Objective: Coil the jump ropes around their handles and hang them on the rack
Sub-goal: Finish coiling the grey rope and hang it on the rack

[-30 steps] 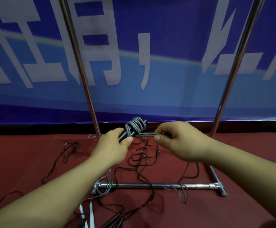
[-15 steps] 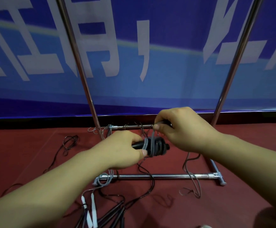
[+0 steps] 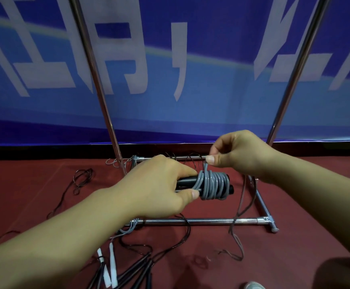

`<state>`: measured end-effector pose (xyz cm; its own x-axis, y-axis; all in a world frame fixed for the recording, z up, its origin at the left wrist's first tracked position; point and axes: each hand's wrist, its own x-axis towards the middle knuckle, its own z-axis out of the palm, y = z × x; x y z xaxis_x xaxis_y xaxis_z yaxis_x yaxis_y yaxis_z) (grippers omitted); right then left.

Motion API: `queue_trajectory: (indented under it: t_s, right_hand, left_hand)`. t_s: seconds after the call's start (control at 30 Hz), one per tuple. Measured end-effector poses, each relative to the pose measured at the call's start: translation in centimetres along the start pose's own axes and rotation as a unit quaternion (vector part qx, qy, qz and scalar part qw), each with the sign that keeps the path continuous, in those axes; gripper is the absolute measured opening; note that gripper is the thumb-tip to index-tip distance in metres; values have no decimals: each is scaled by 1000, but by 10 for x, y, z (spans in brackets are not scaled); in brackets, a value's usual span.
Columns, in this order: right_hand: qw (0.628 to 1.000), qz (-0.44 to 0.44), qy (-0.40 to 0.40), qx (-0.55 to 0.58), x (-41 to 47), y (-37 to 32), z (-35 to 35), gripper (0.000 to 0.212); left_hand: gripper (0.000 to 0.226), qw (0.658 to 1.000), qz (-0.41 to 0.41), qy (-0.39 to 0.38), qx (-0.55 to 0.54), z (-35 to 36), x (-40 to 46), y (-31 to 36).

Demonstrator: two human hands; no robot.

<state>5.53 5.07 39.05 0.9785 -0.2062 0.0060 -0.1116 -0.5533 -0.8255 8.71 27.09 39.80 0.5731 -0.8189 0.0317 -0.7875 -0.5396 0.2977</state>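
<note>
Raised and drawn taut since half a second before: free end of grey rope point(image 3: 213, 185), now pinched above the coil instead of passing close over it; bundle held at much the same height, level, in front of the rack.

Grey rope wound in about eight close turns around two black handles point(image 3: 187, 181) laid side by side, bundle held in the air above the red floor point(image 3: 34, 195), between the two lower bars of the rack point(image 3: 190, 221). Left hand point(image 3: 159, 188) clamped around the bare ends of the handles, thumb pressed against the nearest turn. Right hand point(image 3: 240, 155) just above the coil, thumb and forefinger closed on the short rising end of rope.

Risks, as judged from this arrangement:
- Slackening of the pinched end before tucking: outer turns likely to spring loose, since stiff plastic cord tends to uncoil.
- Turns crowded near the far tips of the handles: possible slide off the ends if bundle tilted downward.
- Handles shifting apart in the left grip: coil loosened at once.
- Loose dark ropes point(image 3: 240, 205) draped over the rack base, others point(image 3: 82, 178) strewn on the floor, spare handles point(image 3: 111, 265) at near edge: possible snagging or tangling of a dropped end.

Hanging on the rack not yet done; upper rail out of view.
</note>
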Motion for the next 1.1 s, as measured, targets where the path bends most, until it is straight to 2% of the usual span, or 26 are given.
queue_trajectory:
  t_s: [0.1,0.33,0.43,0.57,0.7,0.73,0.8,0.83,0.93,1.1]
  right_hand:
    - [999,36,-11,6,0,9,-6,21]
    - [998,50,-2,25,1,14,-13,20]
    - [998,35,-6,48,1,15,-10,22]
    - [993,36,-43,106,1,15,-6,29]
    - [991,-23,-82,104,-4,16,-4,9]
    - [991,-33,-81,103,-5,16,-1,10]
    - [991,-17,-68,114,-5,13,6,31]
    - [990,-3,-64,122,-4,12,11,36]
    - [987,36,-82,136,-2,4,21,31]
    - [982,61,-96,149,-2,-6,30,30]
  left_hand:
    - [26,999,21,8,44,1,-1,4]
    - [29,999,36,9,28,6,4,8]
    - [34,995,25,17,-92,10,5,3]
    - [32,961,40,26,-272,11,7,0]
    - [36,927,28,50,-371,9,10,-1]
    - [39,918,18,60,-392,9,11,-2]
    - [41,902,-1,80,-424,10,12,-4]
    - [38,895,-10,97,-435,10,12,-5]
    - [26,881,-38,155,-445,12,14,-10]
    - [13,880,-99,210,-415,19,18,-18]
